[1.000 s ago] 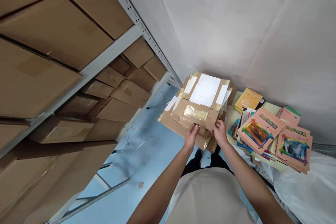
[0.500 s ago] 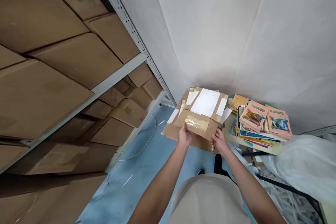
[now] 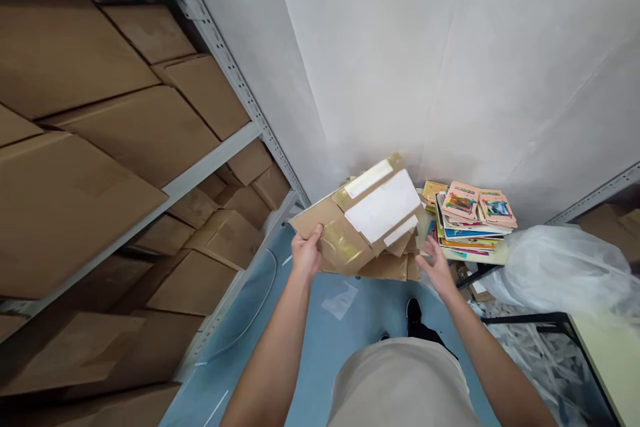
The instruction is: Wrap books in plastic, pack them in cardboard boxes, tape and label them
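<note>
A flattened cardboard piece [image 3: 367,187] with white paper labels and shiny tan tape is tilted in front of me. My left hand [image 3: 307,252] grips its near left corner, thumb on top. My right hand [image 3: 437,268] is off the cardboard, its fingers apart, just right of the pile. Beneath the held piece lie more flat cardboard sheets [image 3: 390,268], partly hidden by it. Just beyond my right hand, a stack of books [image 3: 467,217] with pink covers on top sits on a pale tabletop [image 3: 493,257].
Metal shelving [image 3: 215,163] packed with cardboard boxes [image 3: 135,127] rises on the left. White plastic wrapping [image 3: 555,273] bulges at the right, above a black-framed bin of paper strips [image 3: 550,353]. A cable [image 3: 263,300] and a clear plastic scrap [image 3: 340,300] lie on the blue floor.
The upper cardboard piece has turned and tilted, its left end swinging out leftward with my left hand. My right hand has let go of it and opened. The view has shifted right.
</note>
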Demonstrator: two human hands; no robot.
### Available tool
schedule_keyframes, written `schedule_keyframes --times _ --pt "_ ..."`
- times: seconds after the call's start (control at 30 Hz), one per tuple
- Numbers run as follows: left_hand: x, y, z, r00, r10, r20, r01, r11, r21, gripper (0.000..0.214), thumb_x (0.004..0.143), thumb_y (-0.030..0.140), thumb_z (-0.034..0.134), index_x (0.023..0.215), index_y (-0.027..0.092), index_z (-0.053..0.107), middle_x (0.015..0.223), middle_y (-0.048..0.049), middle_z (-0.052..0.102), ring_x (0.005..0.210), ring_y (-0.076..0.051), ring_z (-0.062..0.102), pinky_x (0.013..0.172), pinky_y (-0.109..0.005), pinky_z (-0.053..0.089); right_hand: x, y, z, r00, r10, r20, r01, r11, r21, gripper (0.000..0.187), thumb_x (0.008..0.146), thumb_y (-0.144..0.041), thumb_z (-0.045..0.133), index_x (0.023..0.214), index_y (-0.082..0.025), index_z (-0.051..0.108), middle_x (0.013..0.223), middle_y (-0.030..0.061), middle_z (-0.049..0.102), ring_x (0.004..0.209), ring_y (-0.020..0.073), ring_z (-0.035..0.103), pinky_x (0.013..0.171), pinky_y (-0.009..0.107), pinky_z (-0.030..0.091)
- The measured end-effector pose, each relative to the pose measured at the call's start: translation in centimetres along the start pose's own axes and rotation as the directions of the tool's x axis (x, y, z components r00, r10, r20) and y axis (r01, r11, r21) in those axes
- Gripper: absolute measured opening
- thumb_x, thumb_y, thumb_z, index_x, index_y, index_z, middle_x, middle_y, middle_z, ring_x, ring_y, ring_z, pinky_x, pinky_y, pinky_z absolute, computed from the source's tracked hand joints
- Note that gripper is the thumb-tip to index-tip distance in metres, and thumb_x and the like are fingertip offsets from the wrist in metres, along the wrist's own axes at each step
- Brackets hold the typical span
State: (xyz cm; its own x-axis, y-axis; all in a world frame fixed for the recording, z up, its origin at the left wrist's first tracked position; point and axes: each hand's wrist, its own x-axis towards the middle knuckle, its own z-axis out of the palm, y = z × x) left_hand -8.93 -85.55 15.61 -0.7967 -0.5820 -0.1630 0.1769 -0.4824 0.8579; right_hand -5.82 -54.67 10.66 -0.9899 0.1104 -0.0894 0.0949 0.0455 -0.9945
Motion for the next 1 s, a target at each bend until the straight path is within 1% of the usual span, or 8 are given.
schedule_keyframes --times 0.13,0.27,0.43,0.6,0.7,0.8,0.9,1.0 --pt "-2.1 1.1 1.2 0.971 -0.062 0.231 0.034 0.992 0.125 0.053 0.04 0.038 0.092 0.08 0.015 0.068 0.076 -0.0048 0.075 0.064 -0.018 0.068 0.065 -0.028 0.054 -3.0 -2.5 -7.1 0.963 -0.13 -0.238 0.121 0.991 -0.051 0.078 0.067 -0.054 0.075 0.134 -0.025 0.049 0.142 0.0144 0.052 0.133 0.0305 0.047 0.105 0.047 0.041" --pt "-5.4 -1.0 4.6 0.875 -0.234 0.424 0.109 0.949 0.297 0.046 0.043 0.034 0.091 0.078 0.015 0.069 0.077 -0.0067 0.075 0.067 -0.021 0.068 0.064 -0.03 0.054 -6.0 -4.3 -12.3 0.904 -0.2 -0.377 0.211 0.977 -0.014 0.066 0.071 -0.053 0.073 0.128 -0.026 0.053 0.129 0.0122 0.061 0.117 0.0266 0.058 0.097 0.043 0.045" --pt "-10.2 -6.6 11.3 0.618 -0.426 0.66 0.064 0.865 0.498 0.04 0.05 0.036 0.089 0.078 0.016 0.069 0.081 -0.0073 0.074 0.077 -0.025 0.069 0.072 -0.035 0.056 -10.7 -3.9 -17.5 0.767 -0.1 -0.634 0.189 0.979 0.075 0.034 0.075 -0.052 0.071 0.094 -0.025 0.06 0.088 0.0015 0.068 0.082 0.018 0.062 0.076 0.032 0.048" --pt "-17.7 -12.4 18.8 0.409 -0.325 0.853 -0.157 0.896 0.416 0.074 0.063 0.042 0.083 0.129 0.023 0.055 0.127 -0.012 0.064 0.119 -0.028 0.059 0.1 -0.038 0.048 -18.0 -1.0 -24.0 0.552 -0.026 -0.833 0.201 0.974 0.102 0.035 0.072 -0.055 0.071 0.083 -0.026 0.055 0.076 -0.0016 0.063 0.07 0.0156 0.056 0.069 0.029 0.046" --pt "-23.3 -15.3 22.6 0.219 -0.224 0.95 -0.421 0.856 0.299 0.076 0.072 0.044 0.076 0.139 0.025 0.046 0.147 -0.0135 0.047 0.137 -0.03 0.042 0.113 -0.044 0.035 -22.7 1.0 -28.0 0.444 0.009 -0.896 0.183 0.978 0.101 0.036 0.071 -0.055 0.071 0.081 -0.025 0.054 0.073 -0.0016 0.061 0.068 0.0155 0.054 0.067 0.029 0.045" --pt "-29.5 -17.9 26.0 -0.067 -0.143 0.987 -0.657 0.751 0.064 0.057 0.08 0.042 0.068 0.133 0.026 0.055 0.152 -0.0117 0.041 0.144 -0.031 0.03 0.117 -0.048 0.026 -26.4 2.4 -32.1 0.35 0.034 -0.936 0.175 0.979 0.101 0.035 0.071 -0.053 0.072 0.081 -0.024 0.055 0.072 -0.0014 0.06 0.067 0.0153 0.053 0.066 0.029 0.044" --pt "-35.9 -20.8 28.9 -0.326 -0.187 0.927 -0.727 0.677 -0.119 0.043 0.086 0.04 0.061 0.127 0.029 0.062 0.147 -0.0096 0.048 0.144 -0.033 0.03 0.118 -0.052 0.019 -29.0 3.2 -36.5 0.297 0.039 -0.954 0.157 0.984 0.089 0.034 0.073 -0.053 0.071 0.08 -0.024 0.056 0.071 -0.001 0.059 0.066 0.0154 0.051 0.064 0.029 0.043" --pt "-41.8 -23.6 31.2 -0.444 -0.27 0.854 -0.731 0.661 -0.171 0.037 0.089 0.035 0.057 0.125 0.032 0.064 0.141 -0.0085 0.055 0.142 -0.033 0.035 0.119 -0.055 0.01 -30.8 3.3 -41.0 0.255 0.018 -0.967 0.149 0.987 0.058 0.035 0.073 -0.054 0.071 0.08 -0.024 0.056 0.07 -0.001 0.058 0.066 0.0155 0.051 0.064 0.029 0.043"
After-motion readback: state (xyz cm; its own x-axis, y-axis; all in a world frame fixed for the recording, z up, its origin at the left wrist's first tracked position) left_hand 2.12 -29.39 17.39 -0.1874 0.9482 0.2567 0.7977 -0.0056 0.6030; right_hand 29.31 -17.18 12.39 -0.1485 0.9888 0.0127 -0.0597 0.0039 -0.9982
